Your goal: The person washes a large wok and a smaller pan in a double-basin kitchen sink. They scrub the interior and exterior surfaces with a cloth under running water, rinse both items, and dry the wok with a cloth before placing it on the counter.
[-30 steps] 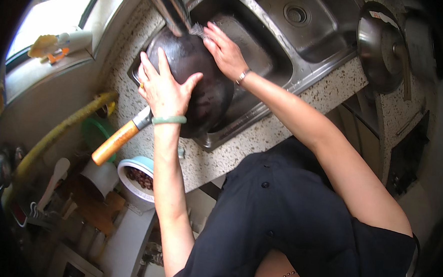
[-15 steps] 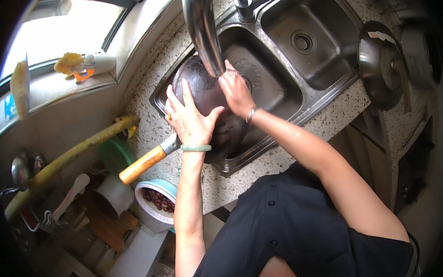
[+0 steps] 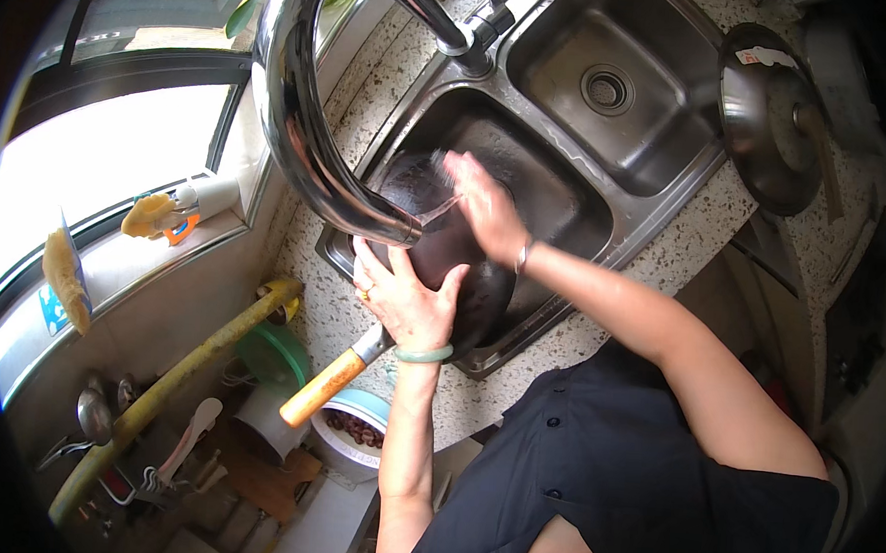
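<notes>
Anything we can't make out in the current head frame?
All in head view:
Right hand: motion blur hides finger detail and grip.
Dark pan: partly hidden by faucet and left hand.
Brown pieces in bowl: too small to identify.
Green leaves: cut off by top edge.

Pan brown-black; handle honey-brown. Counter cream, speckled brown; sink silver-grey. Bangle pale green, shirt near-black, bowl white, pale blue.

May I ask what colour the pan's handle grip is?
The grip is orange-brown, best seen in the head view.
</notes>
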Action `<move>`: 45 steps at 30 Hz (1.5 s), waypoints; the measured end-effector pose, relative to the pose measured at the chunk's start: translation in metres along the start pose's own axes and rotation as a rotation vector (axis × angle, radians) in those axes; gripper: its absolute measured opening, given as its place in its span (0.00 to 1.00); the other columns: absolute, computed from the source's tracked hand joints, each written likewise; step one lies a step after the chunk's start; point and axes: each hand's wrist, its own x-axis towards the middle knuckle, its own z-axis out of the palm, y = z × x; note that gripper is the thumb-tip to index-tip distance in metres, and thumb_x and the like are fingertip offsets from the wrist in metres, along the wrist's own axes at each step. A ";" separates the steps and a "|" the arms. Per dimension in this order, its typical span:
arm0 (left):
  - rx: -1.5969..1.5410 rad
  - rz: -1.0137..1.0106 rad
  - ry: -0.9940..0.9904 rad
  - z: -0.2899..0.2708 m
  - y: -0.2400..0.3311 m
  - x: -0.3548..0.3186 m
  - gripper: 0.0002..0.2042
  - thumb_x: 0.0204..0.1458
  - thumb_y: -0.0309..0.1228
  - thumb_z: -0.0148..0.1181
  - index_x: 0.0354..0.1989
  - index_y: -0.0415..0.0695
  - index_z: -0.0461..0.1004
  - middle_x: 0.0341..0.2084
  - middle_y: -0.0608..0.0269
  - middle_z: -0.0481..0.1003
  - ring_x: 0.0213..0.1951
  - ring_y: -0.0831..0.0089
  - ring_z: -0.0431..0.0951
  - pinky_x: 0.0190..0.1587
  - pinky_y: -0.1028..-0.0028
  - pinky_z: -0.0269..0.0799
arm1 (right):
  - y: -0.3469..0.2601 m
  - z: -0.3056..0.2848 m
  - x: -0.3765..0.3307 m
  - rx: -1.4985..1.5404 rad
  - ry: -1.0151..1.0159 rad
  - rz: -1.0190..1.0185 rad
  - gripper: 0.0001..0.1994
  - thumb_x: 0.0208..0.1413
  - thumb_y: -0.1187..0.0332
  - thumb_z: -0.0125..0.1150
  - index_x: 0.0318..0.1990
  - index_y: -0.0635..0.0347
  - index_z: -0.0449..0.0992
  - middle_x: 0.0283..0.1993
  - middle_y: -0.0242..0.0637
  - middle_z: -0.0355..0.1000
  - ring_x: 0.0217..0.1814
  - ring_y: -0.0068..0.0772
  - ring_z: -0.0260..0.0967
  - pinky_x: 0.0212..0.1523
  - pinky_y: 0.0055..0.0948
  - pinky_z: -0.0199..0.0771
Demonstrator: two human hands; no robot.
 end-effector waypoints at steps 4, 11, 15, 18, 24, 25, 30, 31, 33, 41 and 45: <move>0.027 0.005 -0.011 -0.001 0.022 -0.001 0.50 0.28 0.46 0.76 0.65 0.46 0.57 0.57 0.36 0.57 0.57 0.40 0.57 0.59 0.49 0.53 | 0.066 -0.002 0.034 0.035 -0.109 0.390 0.23 0.66 0.59 0.37 0.62 0.65 0.62 0.66 0.48 0.58 0.70 0.42 0.53 0.67 0.31 0.53; 0.013 -0.059 -0.060 0.004 0.021 -0.004 0.52 0.28 0.44 0.76 0.66 0.46 0.55 0.59 0.41 0.56 0.58 0.42 0.55 0.60 0.49 0.51 | -0.062 -0.014 -0.025 -0.121 -0.073 0.007 0.21 0.63 0.67 0.44 0.62 0.65 0.62 0.68 0.47 0.55 0.73 0.49 0.45 0.70 0.42 0.45; 0.034 -0.064 -0.056 0.000 0.025 -0.001 0.53 0.29 0.46 0.75 0.67 0.46 0.53 0.59 0.40 0.57 0.57 0.42 0.57 0.59 0.50 0.53 | -0.009 -0.003 0.012 -0.116 -0.032 0.000 0.21 0.63 0.65 0.41 0.60 0.64 0.65 0.65 0.46 0.60 0.71 0.48 0.50 0.68 0.42 0.49; 0.059 -0.040 -0.036 0.000 0.027 0.002 0.53 0.29 0.49 0.75 0.67 0.46 0.53 0.60 0.39 0.57 0.56 0.42 0.58 0.59 0.50 0.54 | 0.036 0.004 0.056 -0.028 -0.138 0.272 0.21 0.64 0.63 0.39 0.58 0.66 0.67 0.62 0.49 0.63 0.69 0.50 0.52 0.68 0.38 0.52; 0.052 -0.022 -0.015 0.003 0.026 -0.003 0.48 0.32 0.40 0.73 0.66 0.43 0.55 0.63 0.38 0.54 0.56 0.43 0.59 0.59 0.52 0.53 | -0.042 -0.004 0.011 -0.153 -0.132 -0.019 0.21 0.63 0.64 0.42 0.60 0.68 0.65 0.67 0.48 0.57 0.72 0.50 0.46 0.71 0.40 0.44; 0.043 0.006 -0.005 0.003 0.027 -0.002 0.47 0.33 0.38 0.72 0.66 0.43 0.55 0.63 0.38 0.53 0.56 0.43 0.59 0.59 0.52 0.53 | -0.064 -0.006 0.002 -0.193 -0.099 -0.069 0.21 0.62 0.65 0.44 0.59 0.67 0.66 0.65 0.47 0.60 0.71 0.50 0.50 0.69 0.44 0.47; 0.005 -0.046 -0.043 -0.001 0.030 -0.002 0.48 0.31 0.40 0.74 0.65 0.44 0.56 0.61 0.38 0.56 0.57 0.42 0.58 0.59 0.51 0.52 | -0.042 0.000 0.023 -0.179 -0.108 -0.043 0.20 0.63 0.63 0.41 0.59 0.61 0.67 0.66 0.41 0.60 0.71 0.46 0.49 0.68 0.46 0.50; 0.058 -0.042 -0.013 0.001 0.028 -0.002 0.51 0.30 0.46 0.75 0.65 0.44 0.56 0.58 0.38 0.58 0.56 0.42 0.58 0.59 0.51 0.53 | -0.024 0.005 0.035 -0.219 -0.091 -0.074 0.21 0.63 0.62 0.41 0.59 0.61 0.67 0.66 0.42 0.60 0.71 0.46 0.49 0.67 0.46 0.51; 0.047 -0.051 -0.029 -0.001 0.027 0.000 0.52 0.29 0.49 0.75 0.66 0.44 0.55 0.55 0.39 0.60 0.56 0.43 0.59 0.59 0.50 0.53 | 0.012 0.012 0.069 -0.138 -0.241 0.214 0.21 0.63 0.62 0.39 0.59 0.62 0.66 0.66 0.43 0.60 0.70 0.49 0.51 0.66 0.47 0.54; 0.046 0.032 0.051 0.012 0.022 -0.007 0.43 0.35 0.34 0.69 0.64 0.43 0.57 0.60 0.37 0.56 0.59 0.41 0.57 0.60 0.49 0.52 | -0.079 -0.005 -0.005 -0.201 -0.174 -0.043 0.21 0.63 0.65 0.41 0.59 0.66 0.66 0.66 0.44 0.59 0.72 0.46 0.48 0.69 0.44 0.46; -0.016 -0.023 0.014 0.006 0.025 -0.004 0.44 0.36 0.36 0.70 0.65 0.43 0.56 0.59 0.37 0.57 0.59 0.41 0.57 0.59 0.49 0.53 | -0.058 -0.004 0.012 -0.133 -0.149 -0.103 0.20 0.62 0.63 0.41 0.57 0.60 0.69 0.65 0.39 0.61 0.72 0.42 0.48 0.69 0.45 0.45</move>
